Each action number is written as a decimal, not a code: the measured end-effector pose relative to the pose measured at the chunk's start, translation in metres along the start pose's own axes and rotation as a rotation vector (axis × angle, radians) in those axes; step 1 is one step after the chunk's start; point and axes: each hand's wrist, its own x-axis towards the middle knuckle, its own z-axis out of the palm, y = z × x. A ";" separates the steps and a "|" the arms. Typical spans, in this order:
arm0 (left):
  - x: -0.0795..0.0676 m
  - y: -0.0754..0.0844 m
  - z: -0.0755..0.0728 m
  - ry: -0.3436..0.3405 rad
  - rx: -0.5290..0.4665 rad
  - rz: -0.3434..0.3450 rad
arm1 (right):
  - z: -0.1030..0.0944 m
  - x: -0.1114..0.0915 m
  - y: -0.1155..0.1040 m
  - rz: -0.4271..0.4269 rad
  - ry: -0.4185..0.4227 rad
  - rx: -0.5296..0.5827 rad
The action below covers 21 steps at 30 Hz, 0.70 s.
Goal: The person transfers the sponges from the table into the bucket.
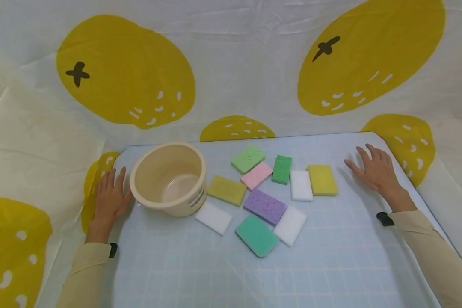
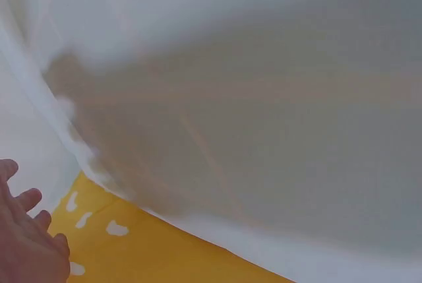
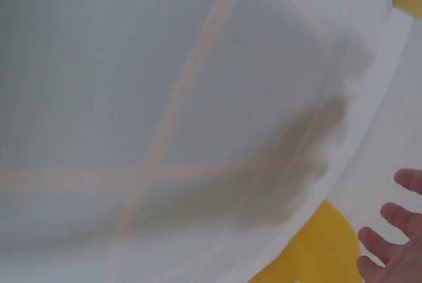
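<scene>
A beige tub [image 1: 182,208] stands at the table's left. Just left of it is my left hand [image 1: 111,194], empty, fingers extended. Over at the right edge my right hand [image 1: 378,171] spreads its fingers and holds nothing. Nearest to it lies a yellow sponge [image 1: 323,180], beside a white sponge [image 1: 301,185]. More sponges spread across the middle: light green [image 1: 248,159], pink [image 1: 257,175], dark green [image 1: 282,169], mustard [image 1: 227,190], purple [image 1: 264,206], teal [image 1: 257,235], and two more white ones. In the wrist views, fingers show only at the lower corners.
The table [image 1: 185,269] has a pale blue checked cover. White fabric [image 1: 246,77] with large yellow fruit prints hangs behind it and along both sides, close to my hands. The tub's open top faces up, and its bare inside bottom shows.
</scene>
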 end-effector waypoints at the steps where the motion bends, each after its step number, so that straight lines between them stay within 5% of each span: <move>1: 0.000 0.001 -0.001 0.015 -0.009 -0.004 | 0.000 0.000 -0.001 0.002 0.010 0.011; 8: 0.001 0.011 -0.005 0.049 -0.058 -0.095 | 0.001 -0.001 -0.008 0.017 0.067 0.048; 21: -0.003 0.025 -0.011 0.157 -0.283 -0.133 | 0.000 -0.007 -0.023 0.010 0.054 0.153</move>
